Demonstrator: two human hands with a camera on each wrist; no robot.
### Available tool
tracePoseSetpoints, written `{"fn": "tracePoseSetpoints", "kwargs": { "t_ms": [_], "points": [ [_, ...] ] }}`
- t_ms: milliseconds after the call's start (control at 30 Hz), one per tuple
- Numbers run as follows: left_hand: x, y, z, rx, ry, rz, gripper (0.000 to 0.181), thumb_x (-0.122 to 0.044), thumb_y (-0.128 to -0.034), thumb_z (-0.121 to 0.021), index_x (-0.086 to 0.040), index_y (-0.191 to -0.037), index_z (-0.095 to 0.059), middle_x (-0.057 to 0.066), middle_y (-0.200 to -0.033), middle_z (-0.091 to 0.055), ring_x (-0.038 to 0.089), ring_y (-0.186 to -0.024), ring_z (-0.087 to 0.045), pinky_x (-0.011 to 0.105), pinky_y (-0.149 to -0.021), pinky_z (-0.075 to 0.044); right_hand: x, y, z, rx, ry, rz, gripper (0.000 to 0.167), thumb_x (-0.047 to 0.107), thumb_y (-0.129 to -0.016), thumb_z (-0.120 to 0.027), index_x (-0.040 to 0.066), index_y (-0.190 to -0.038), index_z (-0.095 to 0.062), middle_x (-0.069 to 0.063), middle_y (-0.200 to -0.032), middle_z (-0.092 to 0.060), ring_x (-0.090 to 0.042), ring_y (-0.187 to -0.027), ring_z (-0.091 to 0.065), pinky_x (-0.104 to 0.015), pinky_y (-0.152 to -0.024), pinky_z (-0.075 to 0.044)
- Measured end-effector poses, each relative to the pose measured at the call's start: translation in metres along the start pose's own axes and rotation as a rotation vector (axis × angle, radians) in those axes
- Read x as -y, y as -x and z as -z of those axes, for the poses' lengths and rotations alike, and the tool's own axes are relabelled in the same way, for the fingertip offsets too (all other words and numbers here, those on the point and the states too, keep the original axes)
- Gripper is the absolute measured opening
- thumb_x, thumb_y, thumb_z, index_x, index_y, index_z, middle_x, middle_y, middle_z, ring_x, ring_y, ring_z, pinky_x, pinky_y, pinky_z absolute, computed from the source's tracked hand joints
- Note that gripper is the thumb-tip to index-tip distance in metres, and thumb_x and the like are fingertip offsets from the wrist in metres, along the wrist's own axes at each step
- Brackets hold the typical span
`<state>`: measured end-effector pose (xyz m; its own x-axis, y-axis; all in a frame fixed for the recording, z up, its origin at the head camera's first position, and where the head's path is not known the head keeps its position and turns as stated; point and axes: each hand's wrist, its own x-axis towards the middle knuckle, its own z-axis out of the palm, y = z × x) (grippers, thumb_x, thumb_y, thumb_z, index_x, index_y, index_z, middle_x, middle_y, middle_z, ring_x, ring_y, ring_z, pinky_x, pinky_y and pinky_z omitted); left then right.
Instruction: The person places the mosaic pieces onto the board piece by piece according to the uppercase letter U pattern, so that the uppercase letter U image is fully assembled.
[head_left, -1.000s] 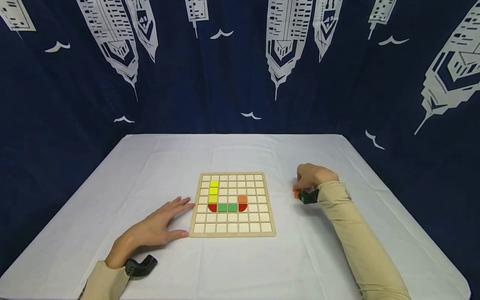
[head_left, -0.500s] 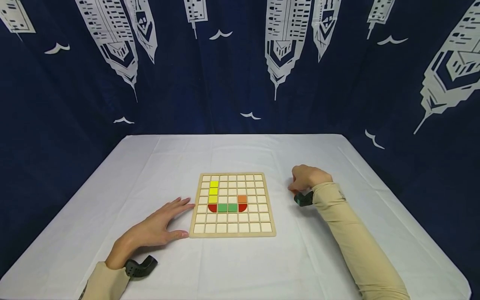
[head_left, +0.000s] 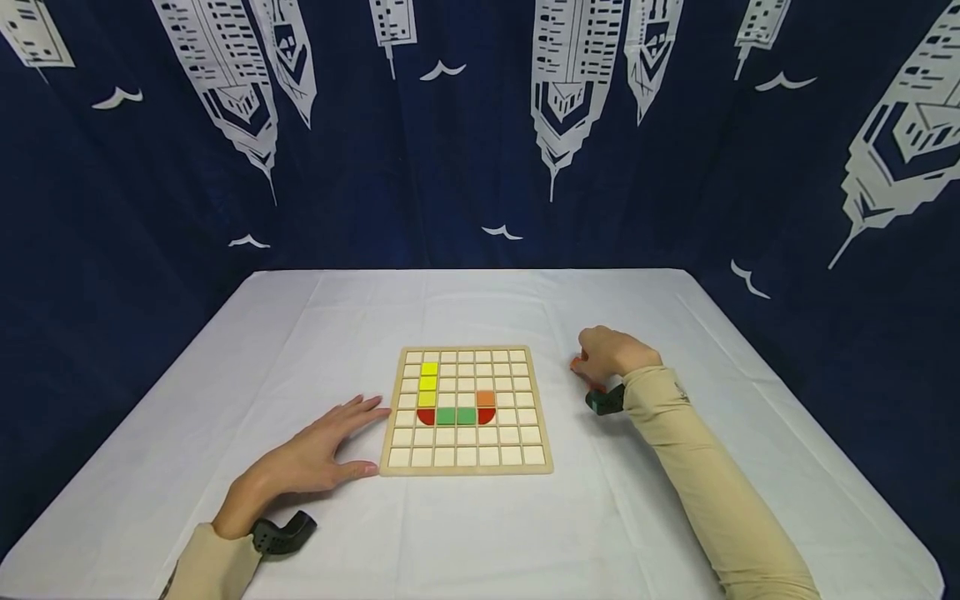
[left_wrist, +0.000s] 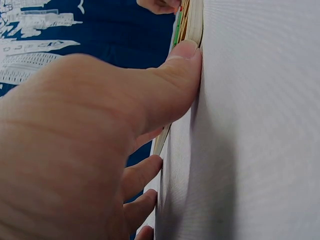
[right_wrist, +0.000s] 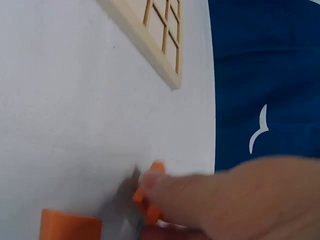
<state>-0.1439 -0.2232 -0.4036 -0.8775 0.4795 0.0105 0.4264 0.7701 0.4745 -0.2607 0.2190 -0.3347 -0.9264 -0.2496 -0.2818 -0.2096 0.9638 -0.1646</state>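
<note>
My left hand (head_left: pixel 322 454) lies at the left side of a wooden grid board (head_left: pixel 467 470), thumb and fingertips touching its edge. In the left wrist view the thumb (left_wrist: pixel 175 75) presses the board's rim (left_wrist: pixel 196 22). Right of the board, just over the cloth, my right hand (head_left: pixel 615 352) pinches a small orange block (right_wrist: pixel 154 212) between thumb and fingers. A second orange block (right_wrist: pixel 70 227) sits on the cloth close by. On the board are yellow squares (head_left: pixel 427 383), green squares (head_left: pixel 456 416), an orange square (head_left: pixel 485 398) and two red rounded pieces (head_left: pixel 486 416).
A white cloth (head_left: pixel 480 533) covers the table. Behind it hangs a dark blue curtain (head_left: pixel 450 150) with white building and bird prints. Each wrist wears a black camera mount (head_left: pixel 283 533).
My right hand has shifted slightly left toward the board, and orange now shows at its fingertips, left of where it was. The left hand and the board have stayed in place.
</note>
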Motion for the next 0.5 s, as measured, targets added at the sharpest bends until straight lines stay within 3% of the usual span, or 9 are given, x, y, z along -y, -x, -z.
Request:
{"fn": "tracePoseSetpoints", "kwargs": {
  "t_ms": [300, 500],
  "points": [
    [0.002, -0.001, -0.001, 0.001, -0.008, -0.004, 0.077, -0.048, -0.0872, -0.076, -0.021, -0.153, -0.046, 0.016, -0.164, -0.036, 0.047, -0.154, -0.023, 0.070, -0.120, -0.024, 0.020, -0.008, -0.007, -0.103, -0.017, 0.180, 0.022, 0.026, -0.098, -0.067, 0.005, -0.102, -0.065, -0.002, -0.082, -0.061, -0.015, -0.073, -0.055, -0.027, -0.066, -0.045],
    [0.003, 0.000, -0.001, 0.000, -0.011, -0.010, 0.077, -0.046, -0.0875, -0.076, -0.020, -0.153, -0.046, 0.016, -0.164, -0.036, 0.046, -0.154, -0.024, 0.070, -0.120, -0.023, 0.047, -0.009, -0.018, -0.141, 0.008, 0.309, 0.018, 0.025, -0.097, -0.070, 0.008, -0.095, -0.064, 0.001, -0.077, -0.057, -0.012, -0.067, -0.052, -0.024, -0.059, -0.042]
  ]
}}
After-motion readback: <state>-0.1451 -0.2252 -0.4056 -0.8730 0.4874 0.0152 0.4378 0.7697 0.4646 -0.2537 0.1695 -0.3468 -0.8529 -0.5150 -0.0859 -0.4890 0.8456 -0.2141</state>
